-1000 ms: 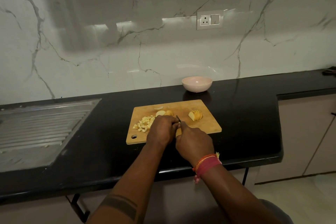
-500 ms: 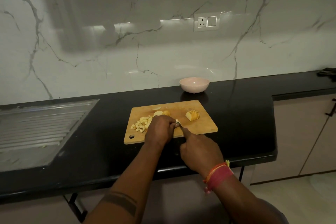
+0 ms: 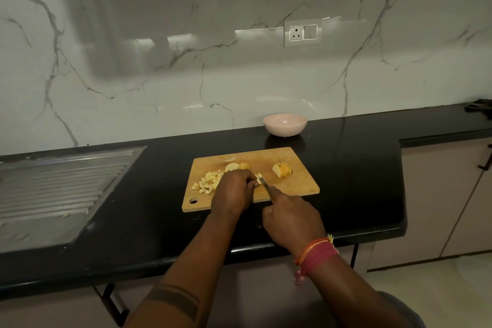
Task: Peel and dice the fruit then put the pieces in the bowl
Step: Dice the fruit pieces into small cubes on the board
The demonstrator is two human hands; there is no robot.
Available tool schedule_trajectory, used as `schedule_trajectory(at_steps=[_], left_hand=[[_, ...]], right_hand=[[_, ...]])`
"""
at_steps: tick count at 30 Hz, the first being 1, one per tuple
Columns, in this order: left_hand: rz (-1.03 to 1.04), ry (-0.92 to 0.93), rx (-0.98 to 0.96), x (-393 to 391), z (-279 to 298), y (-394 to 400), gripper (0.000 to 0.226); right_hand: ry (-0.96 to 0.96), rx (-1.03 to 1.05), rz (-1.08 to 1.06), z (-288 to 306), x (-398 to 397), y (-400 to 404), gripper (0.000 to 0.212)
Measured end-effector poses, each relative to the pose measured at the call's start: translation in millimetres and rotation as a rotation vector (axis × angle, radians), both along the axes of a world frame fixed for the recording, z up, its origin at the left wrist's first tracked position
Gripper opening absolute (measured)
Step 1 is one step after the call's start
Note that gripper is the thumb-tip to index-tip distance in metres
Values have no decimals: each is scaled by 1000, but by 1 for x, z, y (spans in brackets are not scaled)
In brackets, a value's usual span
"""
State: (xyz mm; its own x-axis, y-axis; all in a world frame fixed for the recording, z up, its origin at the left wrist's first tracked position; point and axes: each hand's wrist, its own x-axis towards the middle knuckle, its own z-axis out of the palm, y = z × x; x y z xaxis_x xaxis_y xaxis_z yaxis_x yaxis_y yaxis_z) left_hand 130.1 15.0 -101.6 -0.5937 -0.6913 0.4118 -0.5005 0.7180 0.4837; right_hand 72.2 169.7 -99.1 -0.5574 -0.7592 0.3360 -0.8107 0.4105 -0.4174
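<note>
Dicing is partly done: pale fruit cubes (image 3: 207,183) are heaped on the wooden cutting board (image 3: 298,184), while a sliced wedge (image 3: 282,169) remains uncut. A piece is pinned under the left hand (image 3: 234,192); the knife (image 3: 266,187) is gripped by the right hand (image 3: 291,217). Nothing is seen in the pink bowl (image 3: 285,124).

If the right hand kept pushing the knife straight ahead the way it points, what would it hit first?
Probably the fruit piece held under the left hand: the right hand aims the knife at it, though depth is unclear.
</note>
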Motion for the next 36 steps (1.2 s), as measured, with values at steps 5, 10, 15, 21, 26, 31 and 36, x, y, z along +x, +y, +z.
schedule_trajectory(at_steps=[5, 10, 15, 21, 26, 31, 36], left_hand=[[-58, -102, -109, -2, -7, -3, 33], [-47, -113, -113, -2, -7, -2, 29], [3, -17, -24, -2, 0, 0, 19], [2, 14, 33, 1, 3, 1, 13], [-20, 39, 13, 2, 4, 3, 13], [5, 25, 15, 0, 3, 1, 12], [37, 11, 17, -1, 5, 2, 11]], right_hand=[[4, 6, 19, -2, 0, 3, 54], [-46, -42, 32, -3, -4, 5, 54], [-67, -76, 38, -1, -2, 3, 57], [-21, -3, 55, 6, -2, -16, 56], [-2, 30, 59, 12, -2, -30, 52], [56, 61, 65, 3, -4, -16, 54], [33, 15, 59, -1, 2, 6, 55]])
